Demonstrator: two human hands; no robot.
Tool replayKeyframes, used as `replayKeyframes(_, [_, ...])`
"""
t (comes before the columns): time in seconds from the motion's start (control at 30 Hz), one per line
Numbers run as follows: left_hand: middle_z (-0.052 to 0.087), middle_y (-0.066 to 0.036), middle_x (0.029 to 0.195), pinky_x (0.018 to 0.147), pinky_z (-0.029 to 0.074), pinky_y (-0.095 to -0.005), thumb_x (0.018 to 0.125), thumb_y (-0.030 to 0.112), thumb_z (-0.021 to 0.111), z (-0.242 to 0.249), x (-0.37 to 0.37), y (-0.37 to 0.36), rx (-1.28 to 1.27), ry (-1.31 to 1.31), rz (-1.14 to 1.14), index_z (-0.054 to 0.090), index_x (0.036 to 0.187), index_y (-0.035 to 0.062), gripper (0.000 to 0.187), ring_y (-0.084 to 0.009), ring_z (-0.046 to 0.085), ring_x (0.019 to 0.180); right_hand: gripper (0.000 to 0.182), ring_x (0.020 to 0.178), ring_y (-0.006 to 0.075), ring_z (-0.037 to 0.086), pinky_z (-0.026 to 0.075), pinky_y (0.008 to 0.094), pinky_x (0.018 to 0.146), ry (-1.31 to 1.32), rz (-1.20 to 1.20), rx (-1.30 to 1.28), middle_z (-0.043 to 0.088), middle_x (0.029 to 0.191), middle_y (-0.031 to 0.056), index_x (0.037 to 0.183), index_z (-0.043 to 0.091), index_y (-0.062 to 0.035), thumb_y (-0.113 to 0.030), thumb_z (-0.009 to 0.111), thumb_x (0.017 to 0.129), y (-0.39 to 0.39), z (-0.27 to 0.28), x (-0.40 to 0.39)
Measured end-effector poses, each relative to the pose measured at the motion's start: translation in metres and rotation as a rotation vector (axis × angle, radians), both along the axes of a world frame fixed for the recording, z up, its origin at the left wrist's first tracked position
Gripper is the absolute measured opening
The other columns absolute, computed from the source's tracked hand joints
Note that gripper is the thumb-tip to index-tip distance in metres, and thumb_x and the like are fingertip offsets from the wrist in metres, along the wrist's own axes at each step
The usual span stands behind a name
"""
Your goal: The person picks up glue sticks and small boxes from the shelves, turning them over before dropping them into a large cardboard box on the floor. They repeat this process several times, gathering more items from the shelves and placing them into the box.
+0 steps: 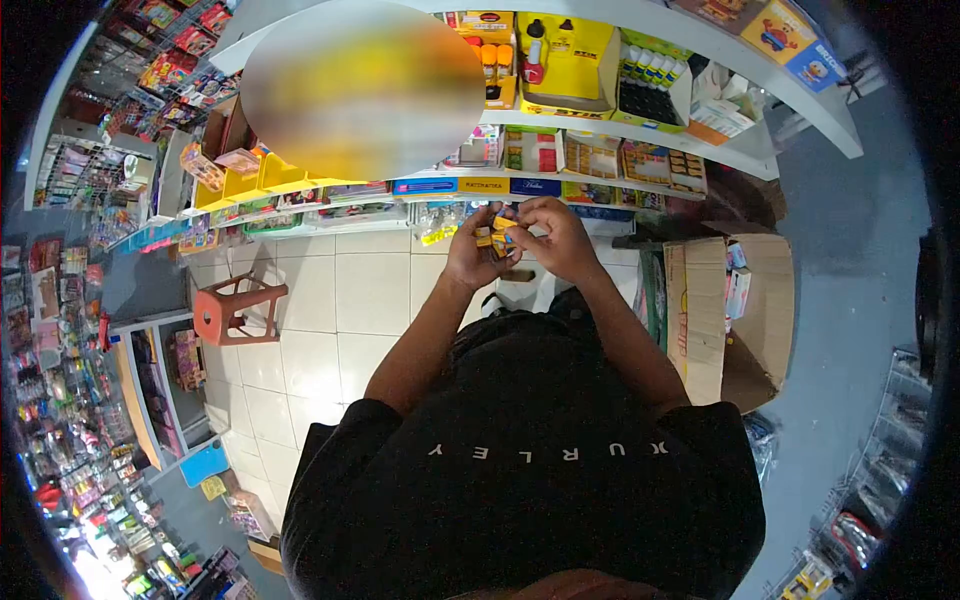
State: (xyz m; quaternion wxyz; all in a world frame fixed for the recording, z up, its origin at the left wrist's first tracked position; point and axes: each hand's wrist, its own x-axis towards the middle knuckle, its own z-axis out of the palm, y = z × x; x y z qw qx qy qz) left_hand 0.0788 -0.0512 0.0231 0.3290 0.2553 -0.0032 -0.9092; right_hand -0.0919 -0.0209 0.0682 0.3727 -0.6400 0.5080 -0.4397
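Observation:
Both hands are raised together in front of the black shirt, near the shelf front. My left hand (480,252) is cupped with several small yellow-and-orange boxes (502,238) in it. My right hand (556,240) reaches over from the other side, its fingers closed at the same small boxes. Fingers cover part of the boxes, and their print is too small to read. Just beyond my hands is the lower shelf edge, with a blue and yellow row of books (482,185) and clear plastic packs (437,224) under it.
Shelves ahead hold a yellow display box (568,65), a tray of glue sticks (652,72) and small compartment boxes (592,155). A red plastic stool (238,310) stands on the tiles at left. An opened cardboard carton (697,320) is at right. Hanging goods line the left wall.

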Motion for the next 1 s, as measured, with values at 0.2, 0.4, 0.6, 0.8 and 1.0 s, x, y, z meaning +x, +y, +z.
replayKeyframes(0.2, [0.062, 0.001, 0.1, 0.071, 0.048, -0.0354, 0.098, 0.037, 0.046, -0.018, -0.002, 0.01, 0.069, 0.015, 0.053, 0.06, 0.105, 0.0215, 0.022, -0.0162, 0.058, 0.089, 0.026, 0.084, 0.0244, 0.065, 0.052, 0.0358, 0.072, 0.056, -0.03, -0.03, 0.062, 0.09, 0.014, 0.085, 0.065, 0.0014, -0.023, 0.075, 0.081, -0.003, -0.007, 0.003])
replayKeyframes(0.4, [0.062, 0.002, 0.102, 0.068, 0.048, -0.0364, 0.098, 0.04, 0.045, -0.009, 0.002, 0.015, 0.059, -0.081, 0.043, 0.058, 0.103, 0.0208, 0.023, -0.0168, 0.059, 0.091, 0.026, 0.076, 0.0189, 0.067, 0.054, 0.0302, 0.068, 0.024, 0.015, 0.269, 0.065, 0.088, 0.0121, 0.089, 0.065, 0.0009, -0.023, 0.074, 0.082, 0.003, -0.014, -0.009])
replayKeyframes(0.6, [0.064, 0.003, 0.102, 0.074, 0.049, -0.0402, 0.097, 0.037, 0.048, -0.011, 0.013, 0.008, 0.015, -0.029, 0.067, 0.058, 0.102, 0.0212, 0.02, -0.0173, 0.059, 0.091, 0.025, 0.073, 0.0115, 0.062, 0.05, 0.0269, 0.065, -0.002, 0.036, 0.327, 0.065, 0.085, 0.0063, 0.093, 0.064, 0.0003, -0.019, 0.075, 0.082, 0.001, -0.015, -0.004])
replayKeyframes(0.8, [0.063, 0.004, 0.104, 0.078, 0.049, -0.0421, 0.097, 0.04, 0.047, -0.01, 0.008, 0.01, -0.03, -0.062, 0.019, 0.059, 0.107, 0.0229, 0.023, -0.0171, 0.06, 0.094, 0.028, 0.074, 0.014, 0.064, 0.053, 0.028, 0.068, -0.024, 0.061, 0.327, 0.066, 0.089, 0.0084, 0.094, 0.063, 0.0011, -0.017, 0.078, 0.078, 0.003, -0.013, -0.007])
replayKeyframes(1.0, [0.062, 0.004, 0.109, 0.088, 0.046, -0.0429, 0.097, 0.038, 0.048, -0.013, -0.001, 0.016, -0.025, -0.059, 0.003, 0.056, 0.122, 0.025, 0.03, -0.0174, 0.058, 0.103, 0.03, 0.075, 0.0184, 0.068, 0.056, 0.0307, 0.069, 0.042, 0.108, 0.291, 0.067, 0.089, 0.0108, 0.093, 0.063, 0.0008, -0.016, 0.079, 0.075, 0.006, -0.018, -0.016])
